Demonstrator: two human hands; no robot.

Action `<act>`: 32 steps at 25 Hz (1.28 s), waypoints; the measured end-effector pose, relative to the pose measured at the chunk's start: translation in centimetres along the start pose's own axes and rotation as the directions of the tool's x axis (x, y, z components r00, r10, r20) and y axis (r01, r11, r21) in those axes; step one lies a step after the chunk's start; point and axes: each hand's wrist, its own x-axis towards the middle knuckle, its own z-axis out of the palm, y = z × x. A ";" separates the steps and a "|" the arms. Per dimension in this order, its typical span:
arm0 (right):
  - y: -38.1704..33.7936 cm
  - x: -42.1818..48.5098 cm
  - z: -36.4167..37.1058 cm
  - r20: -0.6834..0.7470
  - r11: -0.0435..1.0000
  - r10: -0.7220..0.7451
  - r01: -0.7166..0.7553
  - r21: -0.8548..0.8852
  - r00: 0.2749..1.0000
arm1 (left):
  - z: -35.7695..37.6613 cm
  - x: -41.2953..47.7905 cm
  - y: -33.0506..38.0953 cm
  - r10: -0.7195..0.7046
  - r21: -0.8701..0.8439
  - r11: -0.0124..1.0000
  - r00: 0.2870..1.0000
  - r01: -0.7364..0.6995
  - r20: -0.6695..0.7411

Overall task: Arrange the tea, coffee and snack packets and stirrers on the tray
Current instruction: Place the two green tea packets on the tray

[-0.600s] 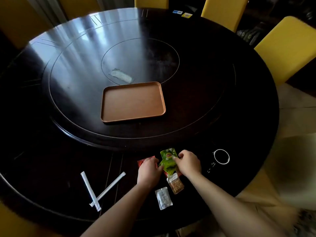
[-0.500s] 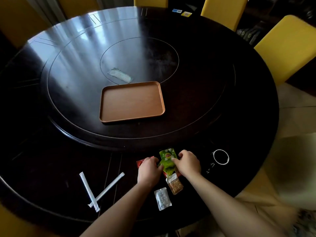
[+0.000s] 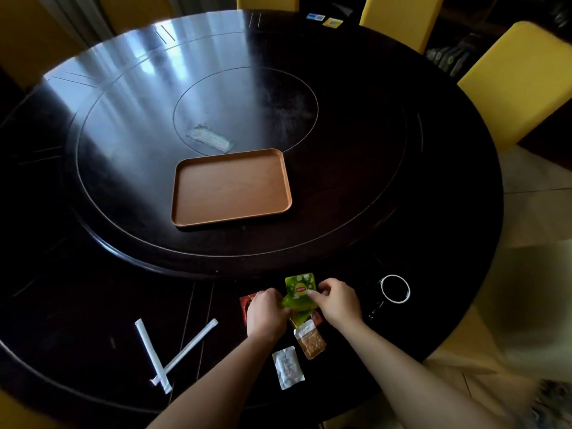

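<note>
A brown tray point(image 3: 230, 187) lies bare on the dark turntable. At the table's near edge my left hand point(image 3: 266, 314) and my right hand point(image 3: 339, 301) both pinch green tea packets point(image 3: 299, 289). A red packet point(image 3: 246, 301) peeks out from under my left hand. A brown snack packet point(image 3: 311, 339) and a white packet point(image 3: 288, 366) lie just in front of my wrists. Two white wrapped stirrers point(image 3: 173, 354) lie crossed to the left.
A white ring with a dark cord point(image 3: 395, 288) sits to the right of my hands. A clear wrapper point(image 3: 210, 139) lies behind the tray. Yellow chairs point(image 3: 520, 85) surround the round table; two small cards point(image 3: 324, 20) lie at the far edge.
Both hands have stayed on the green packets, shifting them slightly. Nothing else has moved.
</note>
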 end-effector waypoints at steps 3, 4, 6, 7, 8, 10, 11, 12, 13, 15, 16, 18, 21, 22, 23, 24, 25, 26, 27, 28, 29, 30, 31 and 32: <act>-0.5 0.0 0.2 0.043 0.990 0.009 -0.015 0.141 0.999 | -0.1 -0.3 0.0 -0.003 -0.107 0.994 1.000 0.004 0.017; -0.4 -0.1 0.1 0.030 0.983 0.018 -0.024 0.181 0.999 | -0.2 -0.4 0.0 -0.013 -0.171 0.985 0.999 0.018 0.031; 0.1 -0.4 -0.2 -0.016 0.966 0.031 -0.026 0.256 0.999 | -0.7 -0.9 -0.2 -0.045 -0.301 0.951 0.997 0.062 0.062; 0.5 -0.6 -0.4 -0.037 0.957 0.035 -0.023 0.288 0.999 | -0.9 -1.1 -0.5 -0.067 -0.361 0.928 0.995 0.088 0.071; 0.8 -0.8 -0.7 -0.050 0.949 0.038 -0.020 0.316 0.998 | -1.2 -1.4 -0.8 -0.088 -0.416 0.903 0.993 0.112 0.076; 1.1 -1.4 -1.1 -0.058 0.932 0.041 -0.017 0.362 0.998 | -1.8 -1.9 -1.5 -0.123 -0.501 0.852 0.989 0.150 0.087; 1.1 -1.7 -1.3 -0.057 0.925 0.039 -0.015 0.379 0.998 | -2.1 -2.2 -1.8 -0.135 -0.536 0.827 0.986 0.166 0.098; 1.1 -2.0 -1.4 -0.059 0.921 0.036 -0.010 0.390 0.998 | -2.5 -2.5 -2.0 -0.144 -0.569 0.802 0.984 0.179 0.106; 0.9 -2.3 -1.5 -0.062 0.917 0.033 -0.006 0.398 0.998 | -2.9 -2.8 -2.1 -0.152 -0.599 0.779 0.982 0.188 0.110; 0.5 -2.8 -1.8 -0.063 0.905 0.025 0.004 0.426 0.998 | -3.8 -3.5 -2.5 -0.168 -0.645 0.740 0.981 0.190 0.096; 0.3 -3.2 -1.9 -0.059 0.897 0.014 0.014 0.442 0.998 | -4.2 -4.0 -2.7 -0.177 -0.666 0.722 0.981 0.188 0.086; -0.1 -3.7 -2.0 -0.054 0.881 -0.005 0.030 0.472 0.999 | -5.0 -4.8 -3.2 -0.197 -0.707 0.682 0.978 0.186 0.068; -1.1 -4.1 -1.9 -0.042 0.855 -0.038 0.055 0.515 0.998 | -6.4 -6.2 -4.1 -0.214 -0.763 0.628 0.977 0.155 0.023; -1.7 -4.1 -1.9 -0.041 0.849 -0.055 0.068 0.524 0.998 | -7.0 -6.4 -4.3 -0.218 -0.773 0.620 0.976 0.139 0.000; -2.4 -4.0 -1.7 -0.042 0.847 -0.070 0.081 0.525 0.997 | -7.6 -6.4 -4.7 -0.225 -0.781 0.612 0.974 0.129 -0.016; -3.4 -4.0 -1.6 -0.041 0.847 -0.086 0.095 0.524 0.995 | -8.3 -6.3 -5.2 -0.232 -0.789 0.603 0.972 0.119 -0.031; -4.3 -3.8 -1.4 -0.042 0.847 -0.104 0.111 0.520 0.994 | -9.1 -5.9 -5.7 -0.235 -0.799 0.592 0.971 0.105 -0.047; -5.5 -3.6 -1.1 -0.049 0.847 -0.112 0.121 0.517 0.993 | -9.9 -5.3 -6.2 -0.231 -0.810 0.579 0.971 0.089 -0.058; -6.6 -3.3 -0.9 -0.055 0.846 -0.110 0.123 0.519 0.992 | -10.8 -4.4 -6.7 -0.228 -0.824 0.561 0.972 0.081 -0.060; -7.8 -2.9 -0.7 -0.061 0.845 -0.106 0.123 0.520 0.992 | -11.6 -3.5 -7.1 -0.230 -0.843 0.533 0.972 0.077 -0.057; -9.0 -2.5 -0.4 -0.069 0.847 -0.106 0.127 0.516 0.992 | -12.5 -2.5 -7.4 -0.230 -0.862 0.502 0.972 0.072 -0.052; -10.3 -2.0 -0.1 -0.079 0.853 -0.106 0.131 0.505 0.991 | -13.5 -1.4 -7.7 -0.226 -0.873 0.483 0.973 0.066 -0.052; -11.5 -1.4 0.3 -0.092 0.862 -0.103 0.135 0.489 0.990 | -14.4 -0.2 -7.9 -0.217 -0.877 0.477 0.975 0.061 -0.050; -12.7 -0.8 0.5 -0.104 0.870 -0.103 0.140 0.473 0.989 | -15.2 0.9 -8.0 -0.206 -0.876 0.480 0.977 0.055 -0.051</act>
